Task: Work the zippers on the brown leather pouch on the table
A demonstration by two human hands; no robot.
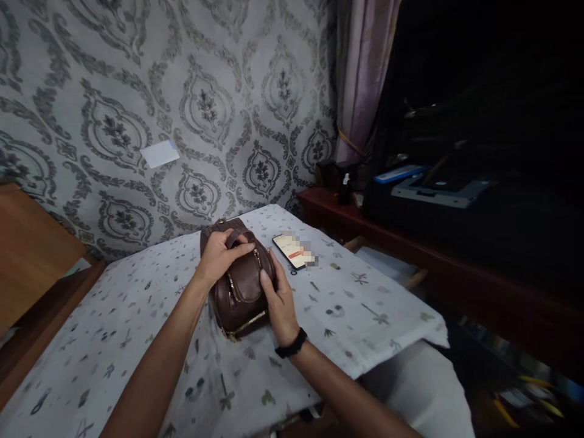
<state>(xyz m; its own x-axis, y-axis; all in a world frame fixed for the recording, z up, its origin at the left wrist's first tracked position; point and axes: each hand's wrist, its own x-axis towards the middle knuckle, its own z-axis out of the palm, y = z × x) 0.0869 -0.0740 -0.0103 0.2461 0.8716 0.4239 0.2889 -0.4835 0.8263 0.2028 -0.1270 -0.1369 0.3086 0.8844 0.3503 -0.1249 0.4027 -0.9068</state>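
Note:
A dark brown leather bag (246, 277) with gold zippers rests on a table covered by a white patterned cloth (342, 322). My left hand (221, 255) is closed on the top of the bag near its strap handle, its thumb reaching toward the zipper on the upper edge. Against the bag's right side lies my right hand (280, 298), thumb on the front and fingers behind the edge, gripping it. A black band circles my right wrist. Just beyond the bag, to the right, a phone (292, 250) lies with its screen lit.
Patterned wallpaper rises behind the table, with a white card (159, 154) on it. A dark red shelf (328, 210) holding a small dark bottle (345, 190) stands at the right. Brown wooden furniture (36, 249) is at the left.

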